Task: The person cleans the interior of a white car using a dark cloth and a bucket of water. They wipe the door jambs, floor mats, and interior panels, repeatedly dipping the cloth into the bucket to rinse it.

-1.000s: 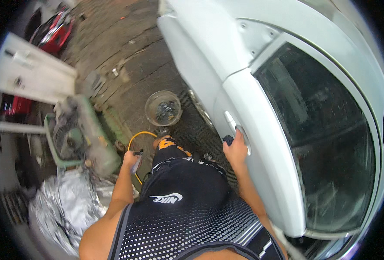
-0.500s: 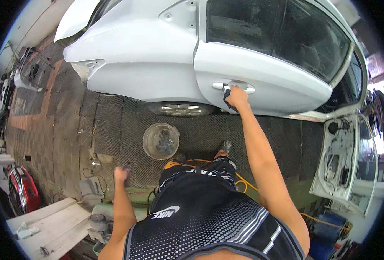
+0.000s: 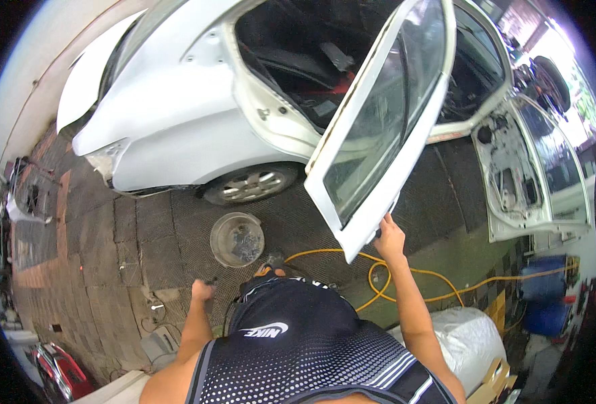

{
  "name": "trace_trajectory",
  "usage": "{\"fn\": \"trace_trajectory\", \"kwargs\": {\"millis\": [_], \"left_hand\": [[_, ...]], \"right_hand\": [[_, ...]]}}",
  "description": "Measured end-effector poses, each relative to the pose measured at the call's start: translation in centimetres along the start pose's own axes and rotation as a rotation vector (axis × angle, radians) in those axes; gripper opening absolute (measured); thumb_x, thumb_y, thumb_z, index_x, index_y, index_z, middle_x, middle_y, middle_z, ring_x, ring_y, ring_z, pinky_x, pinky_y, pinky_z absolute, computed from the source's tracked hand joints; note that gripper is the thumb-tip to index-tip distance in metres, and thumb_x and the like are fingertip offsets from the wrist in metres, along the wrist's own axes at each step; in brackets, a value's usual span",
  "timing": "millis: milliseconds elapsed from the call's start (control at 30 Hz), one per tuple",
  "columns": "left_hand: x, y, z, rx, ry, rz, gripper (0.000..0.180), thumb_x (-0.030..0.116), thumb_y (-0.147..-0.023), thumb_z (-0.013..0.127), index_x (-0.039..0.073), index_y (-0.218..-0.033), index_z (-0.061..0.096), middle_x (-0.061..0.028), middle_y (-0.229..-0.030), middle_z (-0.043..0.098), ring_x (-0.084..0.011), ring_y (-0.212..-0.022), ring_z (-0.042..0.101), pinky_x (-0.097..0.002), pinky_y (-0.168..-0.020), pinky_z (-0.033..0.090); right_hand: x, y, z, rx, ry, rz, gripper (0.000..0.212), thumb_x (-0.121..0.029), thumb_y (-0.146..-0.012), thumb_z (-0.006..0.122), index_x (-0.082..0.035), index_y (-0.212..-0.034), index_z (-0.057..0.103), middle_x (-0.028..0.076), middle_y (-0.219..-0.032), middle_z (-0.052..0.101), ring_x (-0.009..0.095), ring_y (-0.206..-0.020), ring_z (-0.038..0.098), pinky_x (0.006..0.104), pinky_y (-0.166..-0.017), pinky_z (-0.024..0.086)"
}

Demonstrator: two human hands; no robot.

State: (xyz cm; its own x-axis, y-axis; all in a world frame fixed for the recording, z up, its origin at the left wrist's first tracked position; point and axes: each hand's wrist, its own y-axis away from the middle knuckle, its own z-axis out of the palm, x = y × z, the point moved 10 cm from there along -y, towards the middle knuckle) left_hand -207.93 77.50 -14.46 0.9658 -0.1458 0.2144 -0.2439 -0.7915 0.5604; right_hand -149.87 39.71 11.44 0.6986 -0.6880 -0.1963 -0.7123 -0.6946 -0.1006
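Note:
A white car [image 3: 177, 114] stands ahead of me with its rear door [image 3: 353, 236] swung out toward me. My right hand [image 3: 391, 239] is closed at the door's outer side, where the handle sits; the door hides part of the fingers. Something small and dark shows by those fingers. Low on the left, my left hand [image 3: 203, 291] hangs closed, away from the car. A small dark thing sticks out of it, too small to name. A round bucket [image 3: 221, 253] stands on the floor between that hand and the car's rear wheel [image 3: 254, 186].
A yellow hose [image 3: 439, 296] loops over the floor on the right. A detached white door [image 3: 513, 175] stands at the far right near a blue container [image 3: 543, 296]. Behind my right arm lies a silvery covered bundle [image 3: 469, 340]. A red car part [image 3: 59, 370] is at the lower left.
The rear door has gone from closed to wide open, showing the dark cabin. My right hand has come back toward me with it. My left hand stays low, closed.

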Motion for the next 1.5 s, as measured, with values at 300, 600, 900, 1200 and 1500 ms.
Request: {"fn": "trace_trajectory", "kwargs": {"millis": [300, 600, 900, 1200, 1500], "left_hand": [[21.1, 3.0, -3.8, 0.154, 0.105, 0.396, 0.032, 0.024, -0.079, 0.074, -0.002, -0.097, 0.072, -0.0273, -0.088, 0.069, -0.0417, -0.087, 0.069, -0.0477, -0.079, 0.054], [17.2, 5.4, 2.8, 0.003, -0.233, 0.458, 0.041, 0.029, -0.075, 0.078, -0.002, -0.101, 0.072, -0.0283, -0.098, 0.069, -0.0413, -0.097, 0.067, -0.0467, -0.084, 0.054], [14.4, 5.4, 1.3, 0.027, -0.277, 0.241, 0.048, 0.031, -0.072, 0.080, -0.008, -0.096, 0.068, -0.0296, -0.103, 0.068, -0.0398, -0.095, 0.069, -0.0434, -0.081, 0.055], [15.9, -1.8, 1.9, -0.062, -0.223, 0.338, 0.052, 0.035, -0.073, 0.080, -0.009, -0.098, 0.068, -0.0296, -0.102, 0.068, -0.0415, -0.102, 0.066, -0.0448, -0.088, 0.053], [24.7, -7.7, -3.9, -0.036, -0.191, 0.386, 0.044, 0.030, -0.074, 0.076, -0.010, -0.090, 0.067, -0.0310, -0.095, 0.068, -0.0433, -0.093, 0.067, -0.0465, -0.083, 0.055]], "right_hand": [[5.0, 20.2, -16.2, 0.376, -0.430, 0.350, 0.081, 0.009, -0.066, 0.064, -0.005, -0.144, 0.046, 0.016, -0.146, 0.049, 0.031, -0.127, 0.054, 0.0327, -0.085, 0.050], [3.3, 24.8, -23.9, 0.726, -0.493, 0.167, 0.060, 0.004, -0.074, 0.065, 0.003, -0.133, 0.053, 0.028, -0.137, 0.052, 0.033, -0.110, 0.063, 0.0344, -0.082, 0.055], [10.3, 30.6, -20.3, 1.255, -0.496, 0.587, 0.026, 0.007, -0.080, 0.062, 0.008, -0.105, 0.062, 0.017, -0.112, 0.063, 0.028, -0.102, 0.062, 0.0408, -0.094, 0.049], [17.4, 34.1, -23.6, 1.694, -0.354, 0.905, 0.020, -0.006, -0.091, 0.067, 0.005, -0.106, 0.062, 0.010, -0.101, 0.064, 0.017, -0.085, 0.059, 0.0322, -0.077, 0.052], [23.4, 36.4, -25.5, 1.545, -0.003, 0.920, 0.034, -0.016, -0.091, 0.070, 0.008, -0.115, 0.061, 0.014, -0.105, 0.065, 0.021, -0.086, 0.062, 0.0355, -0.076, 0.053]]}}
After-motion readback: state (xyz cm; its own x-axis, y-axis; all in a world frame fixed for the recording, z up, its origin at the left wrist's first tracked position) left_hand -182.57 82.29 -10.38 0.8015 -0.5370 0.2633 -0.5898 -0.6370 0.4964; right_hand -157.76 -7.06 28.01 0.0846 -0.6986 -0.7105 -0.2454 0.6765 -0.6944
